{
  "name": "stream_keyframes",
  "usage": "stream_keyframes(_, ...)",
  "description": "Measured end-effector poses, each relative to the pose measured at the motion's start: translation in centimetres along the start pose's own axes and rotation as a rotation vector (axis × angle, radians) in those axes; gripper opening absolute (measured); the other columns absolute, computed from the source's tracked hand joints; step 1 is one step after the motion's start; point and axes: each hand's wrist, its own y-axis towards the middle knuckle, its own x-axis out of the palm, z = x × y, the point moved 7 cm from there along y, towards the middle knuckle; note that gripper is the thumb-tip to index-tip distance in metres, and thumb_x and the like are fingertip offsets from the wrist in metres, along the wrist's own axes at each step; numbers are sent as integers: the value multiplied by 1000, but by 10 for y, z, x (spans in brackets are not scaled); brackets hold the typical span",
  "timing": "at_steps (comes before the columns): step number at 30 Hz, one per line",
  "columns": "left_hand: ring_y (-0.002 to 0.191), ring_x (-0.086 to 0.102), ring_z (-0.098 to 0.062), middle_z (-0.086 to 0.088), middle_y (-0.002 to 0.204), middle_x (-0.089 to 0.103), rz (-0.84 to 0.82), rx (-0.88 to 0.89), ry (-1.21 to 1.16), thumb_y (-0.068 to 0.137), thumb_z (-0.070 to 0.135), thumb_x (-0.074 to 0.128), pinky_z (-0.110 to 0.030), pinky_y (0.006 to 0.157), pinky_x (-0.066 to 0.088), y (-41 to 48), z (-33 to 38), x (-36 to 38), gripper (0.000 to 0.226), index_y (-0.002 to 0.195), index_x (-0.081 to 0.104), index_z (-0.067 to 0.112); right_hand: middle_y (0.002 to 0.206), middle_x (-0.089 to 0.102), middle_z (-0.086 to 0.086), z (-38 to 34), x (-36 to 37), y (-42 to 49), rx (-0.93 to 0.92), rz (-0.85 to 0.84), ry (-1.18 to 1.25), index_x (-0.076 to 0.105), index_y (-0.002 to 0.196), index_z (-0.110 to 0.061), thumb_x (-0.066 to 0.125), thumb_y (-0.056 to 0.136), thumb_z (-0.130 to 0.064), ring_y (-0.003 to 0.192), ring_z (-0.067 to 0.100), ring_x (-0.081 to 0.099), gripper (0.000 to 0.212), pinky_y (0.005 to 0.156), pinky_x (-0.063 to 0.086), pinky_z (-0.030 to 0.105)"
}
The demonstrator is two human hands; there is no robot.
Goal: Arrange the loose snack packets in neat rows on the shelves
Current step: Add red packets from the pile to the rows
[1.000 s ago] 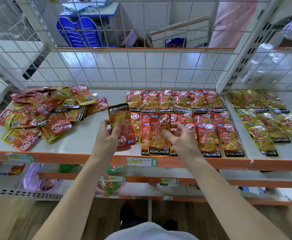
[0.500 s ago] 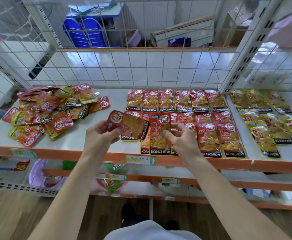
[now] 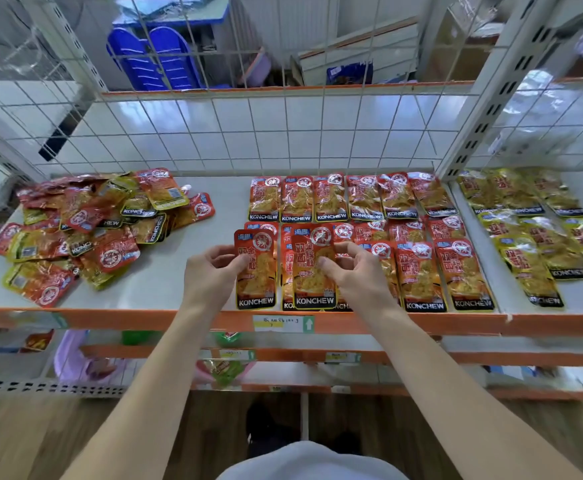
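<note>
The white shelf (image 3: 221,199) with its orange front lip spans the whole width of the view, backed by a white wire grid panel (image 3: 283,133) through which a stack of blue plastic stools (image 3: 158,57) shows. On the middle of the shelf, the rows of red Konchew packets (image 3: 362,199) lie flat and overlapping, logos toward the front, from the back panel to the lip. At the left end, well apart from those rows, the loose heap of red and yellow packets (image 3: 86,230) lies jumbled, some face down, some tilted across one another. Past the upright post, the right bay carries the rows of yellow packets (image 3: 532,233), also lying flat. Both arms reach in from below. The left hand (image 3: 210,271) pinches a red packet (image 3: 256,271) by its left edge, thumb on the front, holding it upright-facing at the left end of the front row, just beside the neighbouring packets; I cannot tell whether it touches the shelf. The right hand (image 3: 356,271) pinches a second red packet (image 3: 312,268) by its right edge, thumb on its face, over the front row and overlapping the packets beneath. A small paper price label (image 3: 279,323) sits on the lip below the hands.
</note>
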Motion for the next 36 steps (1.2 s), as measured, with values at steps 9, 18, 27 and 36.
stream_keyframes(9, 93, 62, -18, -9, 110, 67, 45, 222, 453, 90, 30, 73, -20, 68, 47, 4, 1, 7, 46, 129, 65, 7, 93, 74, -1, 8, 7, 5, 18, 4, -37, 63, 110, -14, 70, 91, -17, 87, 13, 70, 20, 78, 54, 23)
stream_keyframes(18, 96, 57, -22, -6, 109, 53, -53, 268, 496, 85, 28, 78, -39, 92, 54, -9, -5, 14, 64, 143, 52, 17, 89, 73, -2, -6, 15, 12, -38, -47, -10, 60, 97, -24, 67, 93, -16, 84, 13, 70, 11, 85, 55, 30)
stream_keyframes(27, 97, 58, -20, -4, 109, 55, -72, 329, 463, 94, 36, 67, -32, 88, 52, -4, -3, 3, 50, 140, 57, 20, 100, 73, 3, -30, 33, 30, -54, 33, -21, 63, 112, -14, 68, 93, -18, 96, 18, 69, 21, 89, 56, 29)
stream_keyframes(36, 121, 53, -28, -5, 132, 58, 15, 627, 678, 95, 31, 63, -44, 95, 45, 69, 18, -47, 43, 136, 59, 21, 97, 73, 3, -57, 93, 79, -104, 121, -160, 66, 99, -19, 70, 91, -19, 93, 20, 71, 9, 87, 58, 38)
